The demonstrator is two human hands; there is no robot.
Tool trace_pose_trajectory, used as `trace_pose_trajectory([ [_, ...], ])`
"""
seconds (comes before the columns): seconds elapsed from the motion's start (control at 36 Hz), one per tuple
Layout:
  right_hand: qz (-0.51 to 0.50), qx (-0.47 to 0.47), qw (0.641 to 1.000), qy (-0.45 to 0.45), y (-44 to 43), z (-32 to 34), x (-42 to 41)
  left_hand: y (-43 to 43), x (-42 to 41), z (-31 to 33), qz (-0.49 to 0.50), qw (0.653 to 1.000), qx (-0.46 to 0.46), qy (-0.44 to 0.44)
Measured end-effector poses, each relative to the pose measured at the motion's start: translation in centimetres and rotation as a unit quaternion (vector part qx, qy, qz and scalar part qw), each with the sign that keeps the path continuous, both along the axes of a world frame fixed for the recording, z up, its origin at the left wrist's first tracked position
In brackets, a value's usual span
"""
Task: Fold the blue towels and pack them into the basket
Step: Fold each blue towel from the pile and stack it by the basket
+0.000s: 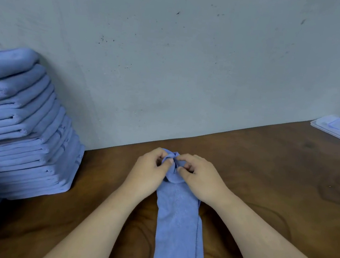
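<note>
The left hand (150, 168) and right hand (199, 173) pinch the far end of a lengthwise-folded blue towel (178, 223) on the bench (265, 169); stack of folded towels (25, 135) left of the hands; packing judged not yet begun

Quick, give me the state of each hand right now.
Left hand: pinching the far end of the blue towel.
Right hand: pinching the same towel end.

Views: one. Head-worn wide-angle camera, facing forward and down over a dark brown wooden table (265, 169) toward a grey plaster wall (171, 66). Range: close; left hand (148, 172) and right hand (202, 175) sit low-centre at a narrow blue terry towel (178, 223).
</note>
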State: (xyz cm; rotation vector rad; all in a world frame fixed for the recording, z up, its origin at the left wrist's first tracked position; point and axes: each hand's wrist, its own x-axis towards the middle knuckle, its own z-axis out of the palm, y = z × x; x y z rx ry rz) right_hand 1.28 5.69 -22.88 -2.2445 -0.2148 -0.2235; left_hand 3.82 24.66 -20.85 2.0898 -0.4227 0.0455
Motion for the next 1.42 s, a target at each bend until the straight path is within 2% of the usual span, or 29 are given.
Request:
trace_pose_trajectory([
  [0.08,-0.043,0.045,0.998,0.016,0.2,0.1,0.2,0.8,0.4,0.7,-0.045,0.997,-0.051,0.044],
  [0.22,-0.086,-0.019,0.996,0.007,0.7,-0.2,0.4,2.1,1.0,1.4,-0.064,0.990,-0.085,0.088],
  [0.25,-0.087,0.010,0.996,0.014,0.5,-0.1,0.5,2.6,1.5,1.3,-0.055,0.991,-0.080,0.092],
  [0.31,-0.109,0.134,0.984,0.032,-0.2,0.2,0.9,3.9,2.5,1.2,-0.010,0.994,-0.062,0.091],
  [0.39,-0.188,0.302,0.934,0.042,-1.8,0.8,1.6,6.5,4.0,0.7,0.088,0.995,0.015,0.052],
  [0.47,-0.226,0.374,0.896,0.084,-3.1,1.0,1.9,9.1,5.2,0.1,0.192,0.977,0.091,-0.009],
  [0.53,-0.226,0.388,0.889,0.091,-3.3,1.1,2.0,9.4,5.3,0.0,0.236,0.962,0.129,-0.045],
  [0.61,-0.213,0.353,0.907,0.087,-3.2,0.5,2.2,7.7,4.5,0.5,0.229,0.944,0.211,-0.109],
  [0.67,-0.186,0.293,0.934,0.081,-3.3,-0.2,2.4,6.2,3.4,1.4,0.169,0.945,0.245,-0.138],
  [0.69,-0.169,0.249,0.951,0.075,-3.3,-0.3,2.3,5.4,2.8,2.0,0.116,0.958,0.236,-0.119],
  [0.75,-0.140,0.177,0.972,0.069,-3.2,-0.2,1.9,4.1,1.4,3.0,-0.011,0.978,0.205,-0.024],
  [0.81,-0.124,0.128,0.982,0.059,-3.1,-0.2,1.5,2.9,-0.4,3.5,-0.116,0.970,0.205,0.056],
  [0.89,-0.105,0.020,0.994,0.029,-2.8,-0.5,1.0,1.8,-2.2,3.2,-0.209,0.945,0.243,0.069],
  [0.94,-0.097,-0.003,0.995,0.015,-2.8,-0.7,1.2,1.6,-2.6,2.9,-0.241,0.932,0.264,0.052],
  [1.03,-0.107,0.008,0.994,-0.006,-2.9,-1.1,1.8,1.6,-2.7,3.1,-0.258,0.925,0.277,0.028],
  [1.08,-0.123,-0.010,0.992,-0.019,-2.8,-1.5,2.4,2.2,-2.7,3.2,-0.248,0.932,0.265,0.013],
  [1.28,-0.151,-0.180,0.971,-0.041,-3.7,-1.1,5.3,10.4,-4.5,4.8,-0.198,0.964,0.175,-0.042],
  [1.36,-0.150,-0.240,0.959,-0.024,-4.1,-0.3,6.1,15.6,-5.0,4.4,-0.135,0.960,0.239,-0.055],
  [1.42,-0.146,-0.229,0.962,-0.027,-3.8,-0.2,5.6,18.0,-5.2,3.5,-0.113,0.946,0.297,-0.062],
])
